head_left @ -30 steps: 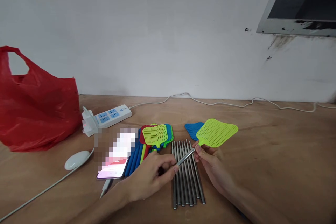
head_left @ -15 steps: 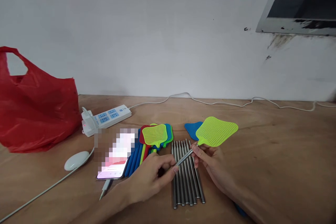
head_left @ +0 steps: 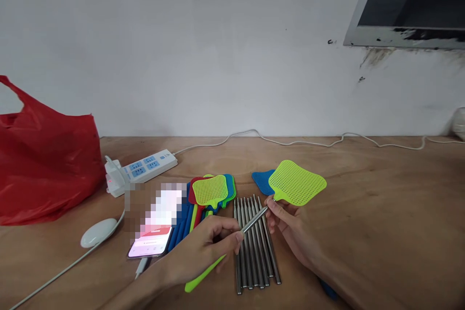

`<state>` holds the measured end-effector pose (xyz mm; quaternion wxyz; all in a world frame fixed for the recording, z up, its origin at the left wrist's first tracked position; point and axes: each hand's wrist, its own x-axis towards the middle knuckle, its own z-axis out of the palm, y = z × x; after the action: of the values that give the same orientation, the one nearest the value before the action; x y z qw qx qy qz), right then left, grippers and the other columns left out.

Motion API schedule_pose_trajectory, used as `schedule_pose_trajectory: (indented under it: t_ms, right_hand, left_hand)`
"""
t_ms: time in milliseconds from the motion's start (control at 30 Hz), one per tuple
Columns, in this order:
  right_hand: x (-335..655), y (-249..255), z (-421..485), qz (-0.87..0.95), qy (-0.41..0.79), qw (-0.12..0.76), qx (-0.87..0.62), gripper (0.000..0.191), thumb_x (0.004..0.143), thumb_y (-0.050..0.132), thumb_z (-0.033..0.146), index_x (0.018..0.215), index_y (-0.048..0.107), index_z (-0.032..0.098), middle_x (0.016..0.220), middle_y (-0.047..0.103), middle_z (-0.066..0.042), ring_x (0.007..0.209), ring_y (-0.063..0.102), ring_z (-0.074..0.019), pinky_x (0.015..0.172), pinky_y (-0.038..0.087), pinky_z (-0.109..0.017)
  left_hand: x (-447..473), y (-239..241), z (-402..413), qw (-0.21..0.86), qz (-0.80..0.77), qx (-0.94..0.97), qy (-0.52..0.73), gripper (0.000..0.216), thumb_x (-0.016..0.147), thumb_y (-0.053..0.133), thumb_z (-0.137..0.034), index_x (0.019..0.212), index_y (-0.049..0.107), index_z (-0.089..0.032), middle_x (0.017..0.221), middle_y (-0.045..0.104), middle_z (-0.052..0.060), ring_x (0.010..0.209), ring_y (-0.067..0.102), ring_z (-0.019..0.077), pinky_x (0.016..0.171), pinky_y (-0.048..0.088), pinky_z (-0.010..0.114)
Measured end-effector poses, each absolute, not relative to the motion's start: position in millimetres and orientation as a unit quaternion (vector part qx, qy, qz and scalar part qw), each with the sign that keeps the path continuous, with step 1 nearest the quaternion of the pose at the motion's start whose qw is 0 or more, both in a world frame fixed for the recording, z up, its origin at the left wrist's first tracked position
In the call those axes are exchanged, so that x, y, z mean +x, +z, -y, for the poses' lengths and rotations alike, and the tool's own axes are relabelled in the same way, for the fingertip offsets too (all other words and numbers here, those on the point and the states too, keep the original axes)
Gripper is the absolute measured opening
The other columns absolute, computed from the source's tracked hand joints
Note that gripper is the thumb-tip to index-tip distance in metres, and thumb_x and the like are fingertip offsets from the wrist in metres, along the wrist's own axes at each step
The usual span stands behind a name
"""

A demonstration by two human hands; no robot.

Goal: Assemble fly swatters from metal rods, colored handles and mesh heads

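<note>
Though unseen earlier, lime handle [head_left: 204, 275] visible.

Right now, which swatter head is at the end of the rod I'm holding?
The yellow-green head beside your right hand, overlapping a blue head; the other heads lie piled left.

Swatter [head_left: 298, 182], as I hold it: aslant; lime perforated head away to my right, steel shaft [head_left: 254, 220], lime handle [head_left: 203, 275] nearest me.
</note>
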<state>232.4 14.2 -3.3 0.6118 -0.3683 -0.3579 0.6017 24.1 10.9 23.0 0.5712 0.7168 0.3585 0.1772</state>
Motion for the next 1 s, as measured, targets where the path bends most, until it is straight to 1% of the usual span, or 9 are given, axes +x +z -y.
schedule_pose_trajectory:
  t_ms: [167,267,333,467,567,733,833,933,1000]
  right_hand:
    - [231.8,-4.9,-13.4,0.391,0.615,0.561,-0.393,0.035,0.061,0.088,0.049,0.072,0.075,0.018,0.063,0.065,-0.001,0.05,0.054,-0.0113,0.046,0.048,-0.025]
    - [228.6,-10.2,-11.2,0.372,0.617,0.571,-0.394,0.037,0.057,0.09,0.048,0.068,0.073,0.018,0.06,0.063,0.001,0.048,0.053,-0.0102,0.046,0.047,-0.024]
    - [227.0,-12.2,-10.1,0.349,0.618,0.583,-0.395,0.038,0.054,0.092,0.047,0.067,0.073,0.018,0.058,0.061,0.002,0.047,0.051,-0.0094,0.044,0.045,-0.023]
    - [229.4,-8.6,-11.9,0.312,0.605,0.614,-0.399,0.039,0.048,0.094,0.045,0.064,0.072,0.017,0.058,0.061,0.002,0.046,0.048,-0.0076,0.042,0.044,-0.021]
    - [234.5,-3.0,-15.0,0.3,0.59,0.629,-0.408,0.038,0.046,0.096,0.042,0.061,0.072,0.016,0.059,0.063,0.001,0.047,0.049,-0.0069,0.042,0.045,-0.02]
    - [235.6,2.1,-14.5,0.305,0.629,0.601,-0.387,0.035,0.053,0.094,0.04,0.066,0.075,0.014,0.058,0.062,0.001,0.049,0.05,-0.0072,0.044,0.047,-0.019]
    - [234.6,3.8,-12.9,0.308,0.648,0.595,-0.361,0.037,0.065,0.087,0.047,0.073,0.075,0.014,0.059,0.064,0.0,0.05,0.052,-0.0084,0.046,0.048,-0.019]
    - [237.0,5.3,-14.3,0.285,0.653,0.615,-0.337,0.036,0.075,0.078,0.052,0.083,0.074,0.017,0.058,0.062,0.001,0.048,0.051,-0.0089,0.043,0.046,-0.019]
    - [239.9,6.6,-16.8,0.25,0.639,0.645,-0.336,0.031,0.075,0.079,0.048,0.079,0.072,0.019,0.057,0.061,0.003,0.046,0.048,-0.0072,0.041,0.043,-0.016]
  left_hand:
    - [21.4,23.2,-10.8,0.467,-0.373,0.782,0.175,0.041,0.1,0.04,-0.05,0.073,0.045,-0.02,0.064,0.037,-0.006,0.056,0.037,0.0104,0.051,0.028,0.023]
    - [22.9,27.4,-9.1,0.406,-0.369,0.822,0.155,0.041,0.102,0.038,-0.045,0.07,0.042,-0.019,0.066,0.036,-0.005,0.061,0.035,0.0114,0.056,0.027,0.025]
    - [23.4,29.8,-7.7,0.426,-0.364,0.814,0.152,0.041,0.102,0.037,-0.046,0.07,0.041,-0.019,0.067,0.035,-0.005,0.062,0.035,0.0115,0.056,0.028,0.024]
    - [17.7,28.1,-4.8,0.559,-0.372,0.724,0.156,0.045,0.097,0.044,-0.057,0.071,0.042,-0.02,0.063,0.035,-0.007,0.054,0.036,0.0102,0.049,0.03,0.022]
    - [8.4,21.8,-1.7,0.606,-0.387,0.679,0.151,0.048,0.095,0.046,-0.061,0.071,0.046,-0.02,0.057,0.039,-0.008,0.048,0.037,0.009,0.046,0.029,0.021]
    - [-1.9,12.6,5.9,0.575,-0.404,0.693,0.157,0.047,0.096,0.044,-0.062,0.078,0.05,-0.019,0.059,0.04,-0.008,0.052,0.038,0.0096,0.049,0.03,0.021]
    - [-1.2,12.9,9.0,0.529,-0.417,0.722,0.16,0.045,0.099,0.041,-0.059,0.078,0.048,-0.02,0.064,0.039,-0.006,0.057,0.039,0.0106,0.052,0.031,0.022]
    - [1.6,17.6,9.2,0.473,-0.416,0.76,0.159,0.044,0.101,0.038,-0.055,0.075,0.045,-0.02,0.066,0.037,-0.006,0.061,0.038,0.012,0.056,0.029,0.024]
    - [3.1,21.7,8.6,0.437,-0.417,0.782,0.155,0.044,0.102,0.036,-0.053,0.074,0.045,-0.02,0.068,0.037,-0.005,0.063,0.037,0.0129,0.058,0.029,0.025]
